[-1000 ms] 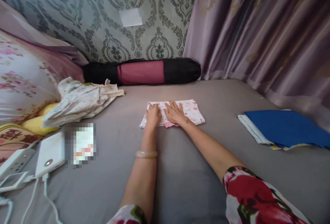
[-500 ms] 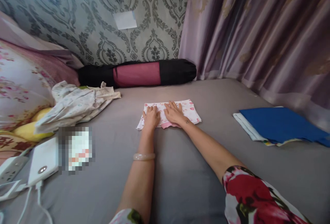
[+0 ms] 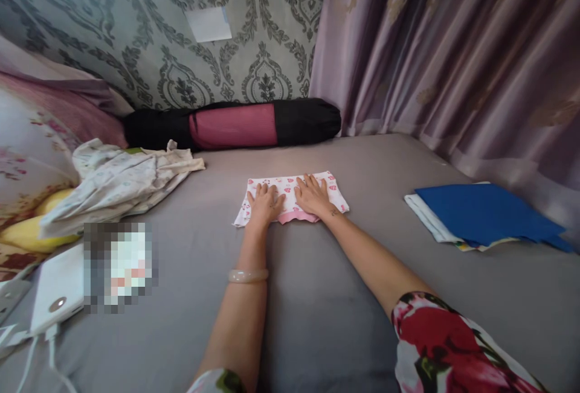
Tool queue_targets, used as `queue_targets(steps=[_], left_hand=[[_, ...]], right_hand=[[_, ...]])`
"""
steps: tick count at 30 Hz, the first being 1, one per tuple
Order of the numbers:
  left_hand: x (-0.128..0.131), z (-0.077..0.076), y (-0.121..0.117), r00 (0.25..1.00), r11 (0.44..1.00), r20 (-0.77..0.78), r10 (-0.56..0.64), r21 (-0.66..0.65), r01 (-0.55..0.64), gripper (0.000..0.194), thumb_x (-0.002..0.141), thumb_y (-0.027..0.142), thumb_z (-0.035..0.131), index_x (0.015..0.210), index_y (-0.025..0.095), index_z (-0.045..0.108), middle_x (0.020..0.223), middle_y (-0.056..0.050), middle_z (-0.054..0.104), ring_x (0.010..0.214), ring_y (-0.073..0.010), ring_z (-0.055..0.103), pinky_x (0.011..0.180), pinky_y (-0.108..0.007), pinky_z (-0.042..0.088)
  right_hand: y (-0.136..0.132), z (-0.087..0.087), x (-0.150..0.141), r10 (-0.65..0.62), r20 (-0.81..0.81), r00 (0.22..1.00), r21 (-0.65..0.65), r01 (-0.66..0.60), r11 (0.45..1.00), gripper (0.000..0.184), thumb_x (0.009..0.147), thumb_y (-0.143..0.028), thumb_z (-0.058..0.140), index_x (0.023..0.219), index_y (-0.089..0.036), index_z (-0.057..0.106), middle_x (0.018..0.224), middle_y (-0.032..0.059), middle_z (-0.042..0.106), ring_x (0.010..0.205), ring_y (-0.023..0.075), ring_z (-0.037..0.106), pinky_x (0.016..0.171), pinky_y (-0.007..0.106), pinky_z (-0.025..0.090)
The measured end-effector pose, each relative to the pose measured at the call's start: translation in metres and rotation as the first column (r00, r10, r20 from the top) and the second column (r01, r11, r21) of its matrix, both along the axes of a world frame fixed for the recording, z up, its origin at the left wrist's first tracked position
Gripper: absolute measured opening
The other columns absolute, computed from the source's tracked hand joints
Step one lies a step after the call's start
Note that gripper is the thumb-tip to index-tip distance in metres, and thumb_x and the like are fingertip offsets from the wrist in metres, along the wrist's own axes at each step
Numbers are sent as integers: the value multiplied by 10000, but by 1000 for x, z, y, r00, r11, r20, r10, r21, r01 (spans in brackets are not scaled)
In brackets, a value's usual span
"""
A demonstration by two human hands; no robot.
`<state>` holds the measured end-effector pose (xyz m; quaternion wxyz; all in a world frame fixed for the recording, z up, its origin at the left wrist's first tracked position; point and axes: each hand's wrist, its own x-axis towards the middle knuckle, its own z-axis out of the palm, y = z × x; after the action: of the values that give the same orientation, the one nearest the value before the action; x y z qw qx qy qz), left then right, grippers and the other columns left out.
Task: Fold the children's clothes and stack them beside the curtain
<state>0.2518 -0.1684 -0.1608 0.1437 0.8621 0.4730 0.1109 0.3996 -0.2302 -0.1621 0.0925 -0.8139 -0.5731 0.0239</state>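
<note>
A folded white garment (image 3: 290,194) with pink hearts and a pink edge lies flat on the grey bed sheet (image 3: 317,296). My left hand (image 3: 265,203) rests palm down on its left half, fingers spread. On the right half lies my right hand (image 3: 313,195), also flat with fingers apart. Neither hand grips the cloth; both press on its top. The garment's exact kind cannot be made out while folded.
Folded clothes with a blue piece (image 3: 484,212) on top lie at right. Crumpled pale clothing (image 3: 122,178) sits at left, near a white power bank (image 3: 58,287) with cables. A black and pink rolled bag (image 3: 233,126) lies along the wall, beside a purple curtain (image 3: 385,49).
My hands have spread slightly further apart over the folded garment, the right one shifting to the right. The camera view has turned a little, and the garment stays in place.
</note>
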Motion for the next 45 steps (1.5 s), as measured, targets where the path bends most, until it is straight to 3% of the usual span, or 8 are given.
queue_targets(steps=[11,17,27,33,37,45], left_hand=[[-4,2,-2,1000,1000,-23,-20,-15,19,561,890,553,459,1345,225,477,1530,-150,342,1445,-320,219,1141,-612,88],[-5,-1,0,998,999,-53,-46,-20,45,745,802,685,517,1374,214,440,1554,-173,284,1451,-337,191,1138,-615,68],[-4,4,-2,997,999,-61,-39,-36,36,810,779,727,509,1385,195,432,1554,-187,276,1450,-361,184,1131,-629,66],[-9,5,-4,998,998,-43,-51,-24,50,634,865,618,478,1358,220,456,1536,-166,322,1440,-336,224,1137,-617,94],[-15,3,1,1000,1000,-4,-4,17,5,480,916,520,439,1294,233,509,1466,-134,433,1423,-314,265,1134,-617,143],[-19,4,8,992,992,-22,122,-8,-123,409,948,415,366,1258,211,538,1499,-144,392,1427,-325,261,1116,-602,218]], right_hand=[[-11,7,17,19,-36,999,-33,-20,999,547,997,-388,206,1464,-159,377,1559,142,280,1437,280,212,1140,538,111],[-19,-1,29,-18,38,999,11,18,1000,527,991,-380,240,1438,-166,419,1539,134,325,1421,271,251,1150,500,112],[-18,-4,27,-32,47,998,50,29,998,520,986,-380,253,1427,-175,437,1523,130,357,1400,270,288,1145,499,117],[-23,4,37,8,-6,1000,-40,-8,999,544,989,-396,245,1458,-160,388,1556,130,295,1433,256,231,1159,469,111],[-33,7,49,-61,-6,998,-64,61,996,581,995,-413,204,1494,-136,315,1577,149,228,1455,273,163,1153,514,114],[-38,-2,54,-85,13,996,-22,85,996,568,996,-415,215,1461,-130,371,1560,168,264,1421,283,253,1133,475,208]])
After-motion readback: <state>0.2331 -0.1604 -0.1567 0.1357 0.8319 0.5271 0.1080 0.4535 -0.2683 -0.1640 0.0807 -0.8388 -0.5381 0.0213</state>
